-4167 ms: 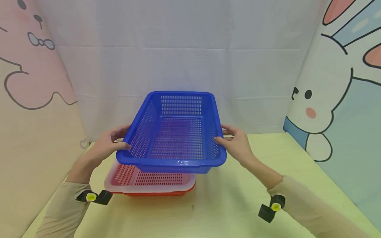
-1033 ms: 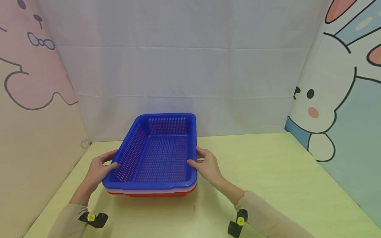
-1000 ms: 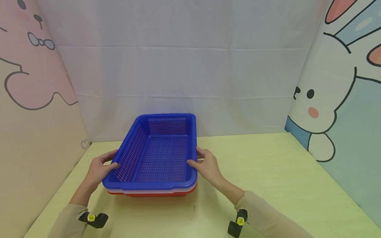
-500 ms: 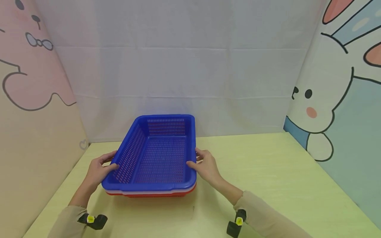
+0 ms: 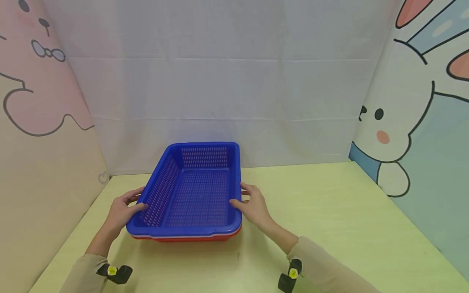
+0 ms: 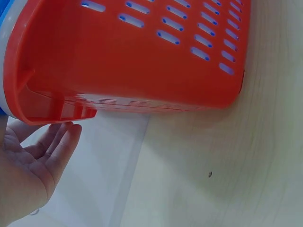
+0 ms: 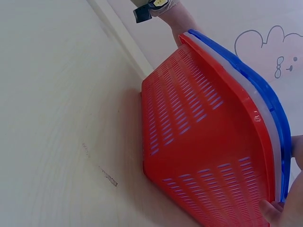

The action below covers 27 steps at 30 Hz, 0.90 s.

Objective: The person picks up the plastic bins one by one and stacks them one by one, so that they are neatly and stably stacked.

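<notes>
A blue plastic basket [image 5: 188,232] sits nested inside a white basket [image 7: 276,156], which sits in a red basket [image 7: 218,146]. Only thin rims of the lower two show beneath the blue one in the head view. My left hand [image 5: 120,211] grips the left side of the blue rim, thumb over the inner edge and fingers outside. On the opposite side my right hand [image 5: 255,205] holds the rim in the same way. In the left wrist view, the fingers of the left hand reach below the red rim.
The stack stands on a pale yellow table [image 5: 311,211], left of its middle. Behind it hangs a white cloth [image 5: 227,81]. Side panels with cartoon animals [image 5: 395,122] close off left and right. Each wrist wears a black camera band [image 5: 115,273].
The blue basket was held above the white and red ones, and both hands have lowered it left into them. Over the last second it has sunk slightly; less of the white rim shows.
</notes>
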Available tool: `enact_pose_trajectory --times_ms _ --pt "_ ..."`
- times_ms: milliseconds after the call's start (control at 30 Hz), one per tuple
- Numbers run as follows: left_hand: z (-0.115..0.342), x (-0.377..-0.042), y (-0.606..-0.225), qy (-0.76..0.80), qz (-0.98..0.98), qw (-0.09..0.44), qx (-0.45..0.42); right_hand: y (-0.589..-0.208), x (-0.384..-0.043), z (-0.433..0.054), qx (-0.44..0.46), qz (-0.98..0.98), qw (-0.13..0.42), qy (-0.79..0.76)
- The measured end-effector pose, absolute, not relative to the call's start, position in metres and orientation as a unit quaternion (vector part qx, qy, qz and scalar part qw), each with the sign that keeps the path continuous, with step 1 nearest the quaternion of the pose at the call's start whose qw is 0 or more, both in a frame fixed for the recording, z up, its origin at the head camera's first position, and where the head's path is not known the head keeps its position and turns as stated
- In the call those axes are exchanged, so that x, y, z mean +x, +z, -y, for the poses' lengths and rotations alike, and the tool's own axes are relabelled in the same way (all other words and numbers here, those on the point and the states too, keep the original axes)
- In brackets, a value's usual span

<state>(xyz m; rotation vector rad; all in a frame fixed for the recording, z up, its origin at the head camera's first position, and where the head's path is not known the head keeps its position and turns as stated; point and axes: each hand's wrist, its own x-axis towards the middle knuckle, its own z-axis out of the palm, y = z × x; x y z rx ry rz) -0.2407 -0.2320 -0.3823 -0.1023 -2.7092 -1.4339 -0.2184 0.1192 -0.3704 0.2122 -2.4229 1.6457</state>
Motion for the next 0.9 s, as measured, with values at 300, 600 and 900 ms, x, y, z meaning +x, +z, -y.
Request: enact_pose_trajectory --times_ms 300,600,900 --pt "0.233 -0.240 -0.380 -0.463 0.884 0.054 -0.032 -0.377 -0.219 -0.117 0.081 0.812 0.117 0.566" --pt "0.222 -0.235 -0.383 -0.501 0.862 0.077 -0.033 -0.377 -0.219 -0.125 0.081 0.810 0.121 0.568" --pt "0.208 -0.239 -0.382 -0.507 0.859 0.064 -0.028 -0.348 -0.202 -0.130 0.068 0.813 0.120 0.565"
